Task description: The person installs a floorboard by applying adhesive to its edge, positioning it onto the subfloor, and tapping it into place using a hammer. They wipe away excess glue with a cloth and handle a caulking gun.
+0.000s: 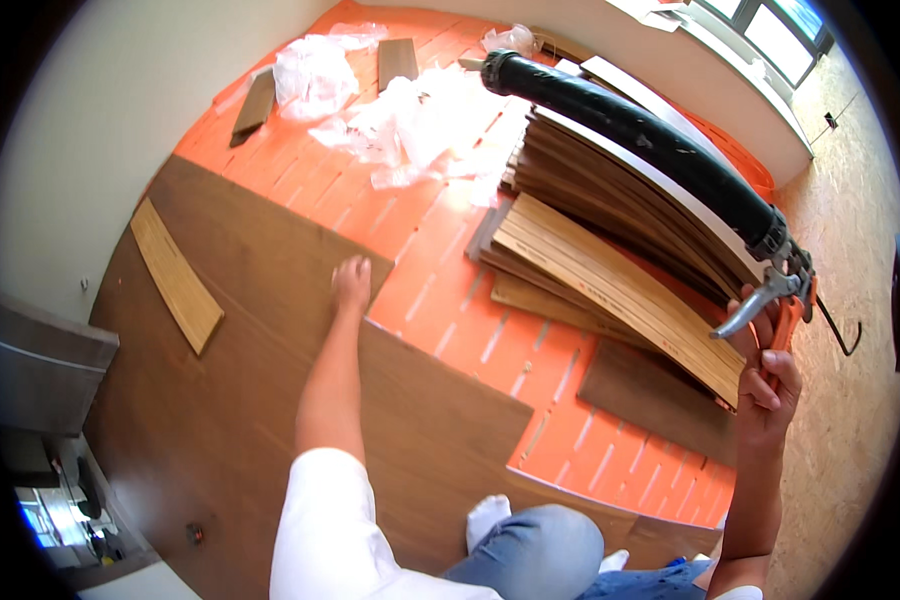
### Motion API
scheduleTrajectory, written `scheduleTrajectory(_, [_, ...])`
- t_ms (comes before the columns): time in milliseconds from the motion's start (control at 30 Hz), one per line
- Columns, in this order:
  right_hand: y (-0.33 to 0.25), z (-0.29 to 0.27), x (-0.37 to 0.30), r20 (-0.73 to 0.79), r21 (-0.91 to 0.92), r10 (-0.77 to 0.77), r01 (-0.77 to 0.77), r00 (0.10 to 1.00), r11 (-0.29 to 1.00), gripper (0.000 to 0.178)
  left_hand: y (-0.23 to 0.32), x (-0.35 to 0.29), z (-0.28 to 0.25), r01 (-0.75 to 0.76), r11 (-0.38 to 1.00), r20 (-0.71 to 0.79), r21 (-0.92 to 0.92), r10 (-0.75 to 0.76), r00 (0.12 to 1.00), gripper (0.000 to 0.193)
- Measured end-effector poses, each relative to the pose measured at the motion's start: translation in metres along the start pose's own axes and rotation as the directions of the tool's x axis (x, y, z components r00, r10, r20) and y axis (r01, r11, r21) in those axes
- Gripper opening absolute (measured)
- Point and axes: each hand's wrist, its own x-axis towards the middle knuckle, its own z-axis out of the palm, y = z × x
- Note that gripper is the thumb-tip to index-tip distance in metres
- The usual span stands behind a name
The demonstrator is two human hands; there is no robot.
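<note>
My right hand point(773, 385) is wrapped round the orange handle of a caulking gun point(650, 145), held up at the right. Its long black barrel points to the upper left, and a silver trigger lever sits by my fingers. My left hand point(351, 284) reaches forward and rests with its fingers out on the laid brown floorboards point(260, 270), close to their stepped edge. Beyond that edge lies orange underlay point(440, 290) with rows of pale slots. One loose plank point(178, 275), light side up, lies on the laid boards at the left.
Stacked planks point(620, 290) lie on the underlay at the right, partly behind the gun. Crumpled clear plastic wrap point(410, 115) and short board pieces point(398, 62) are at the back. A bare particleboard surface point(840, 300) runs along the right. My bent knee point(545, 550) is at the lower middle.
</note>
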Motion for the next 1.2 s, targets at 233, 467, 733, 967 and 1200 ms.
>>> scheduleTrajectory(233, [-0.071, -0.046, -0.112, -0.008, -0.083, -0.002, 0.001, 1.000, 0.997, 0.084, 0.133, -0.018, 0.031, 0.114, 0.856, 0.048, -0.504, -0.104, 0.993, 0.038])
scheduleTrajectory(467, [-0.123, -0.088, -0.218, -0.195, -0.567, -0.119, -0.013, 0.974, 0.824, 0.086, 0.400, -0.279, -0.010, 0.710, -0.116, 0.459, -0.695, 0.689, 0.561, 0.071])
scheduleTrajectory(733, [-0.135, -0.167, -0.391, -0.536, -0.703, -0.008, -0.440, 0.844, 0.559, 0.084, 0.458, -0.466, 0.050, 0.964, -0.264, 0.720, -0.016, 0.666, 0.195, 0.054])
scheduleTrajectory(967, [-0.092, -0.200, -0.486, -0.709, -0.347, 0.079, -0.445, 0.701, 0.826, 0.087, 0.458, -0.566, 0.088, 0.952, -0.095, 0.794, 0.290, 0.579, -0.184, 0.053])
scheduleTrajectory(1200, [-0.075, -0.207, -0.518, -0.789, -0.072, 0.133, -0.305, 0.600, 0.949, 0.054, 0.470, -0.612, 0.121, 0.893, 0.062, 0.766, 0.447, 0.490, -0.417, 0.049])
